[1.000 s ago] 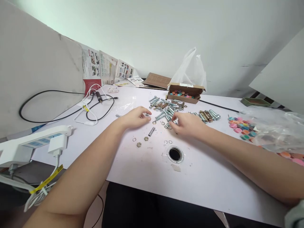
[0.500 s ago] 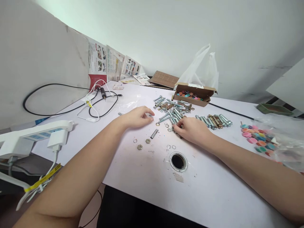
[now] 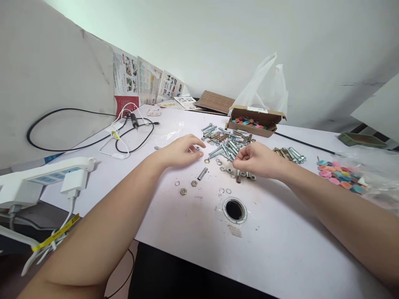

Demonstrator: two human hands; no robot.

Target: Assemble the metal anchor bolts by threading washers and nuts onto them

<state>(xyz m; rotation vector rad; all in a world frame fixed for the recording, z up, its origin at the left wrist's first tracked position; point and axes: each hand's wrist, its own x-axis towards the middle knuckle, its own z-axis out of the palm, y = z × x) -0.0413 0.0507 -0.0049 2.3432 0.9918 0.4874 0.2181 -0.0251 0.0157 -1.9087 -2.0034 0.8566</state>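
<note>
My left hand [image 3: 179, 151] rests low over the white table, its thumb and index finger apart. A small silver nut or washer [image 3: 197, 148] shows in the gap; I cannot tell whether it is touched. My right hand [image 3: 257, 160] is closed in a pinch at the near edge of a pile of bolts [image 3: 229, 149]; what lies between its fingertips is hidden. Loose nuts and washers [image 3: 230, 170] and a short brown metal sleeve [image 3: 238, 177] lie just below this hand. Between the hands is a silver sleeve [image 3: 202, 173], with two hex nuts [image 3: 183, 191] nearer me.
A round hole [image 3: 235, 210] opens in the table. Behind the pile stands a cardboard box [image 3: 264, 132] of coloured caps. More anchor bolts [image 3: 293, 154], coloured caps [image 3: 338, 174] and a green tray [image 3: 361, 141] are on the right. A power strip [image 3: 59, 172] and cables lie left.
My right hand has risen slightly away from me and shifted right, uncovering nuts and a brown sleeve beneath it. My left hand has barely moved.
</note>
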